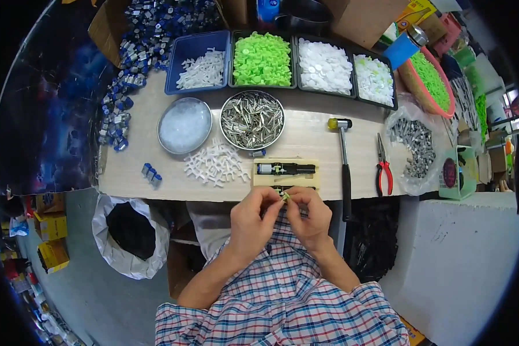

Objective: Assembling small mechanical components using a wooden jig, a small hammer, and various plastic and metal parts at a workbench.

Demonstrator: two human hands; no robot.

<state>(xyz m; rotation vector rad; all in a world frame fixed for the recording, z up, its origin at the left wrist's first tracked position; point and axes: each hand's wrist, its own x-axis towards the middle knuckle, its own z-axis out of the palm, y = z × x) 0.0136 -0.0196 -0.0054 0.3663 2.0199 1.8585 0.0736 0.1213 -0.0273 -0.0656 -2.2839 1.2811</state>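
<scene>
While both hands meet just below the bench edge, the left hand point(252, 216) and right hand point(310, 214) pinch one small green part point(285, 196) between their fingertips (too small to tell more). Just above it on the bench lies a wooden jig point(286, 172) bearing a black piece. Near it lie white crosses point(215, 164), a bowl of metal pins point(252, 119), a mallet point(343, 161) and red pliers point(384, 167).

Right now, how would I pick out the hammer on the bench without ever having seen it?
Start at the pale wooden bench and find the round metal bowl of metal pins. Right of it, past the small wooden jig, lies the hammer, handle toward the person. Unlike the red-handled pliers beside it, it has a long black handle and a yellow-tipped head.
</scene>
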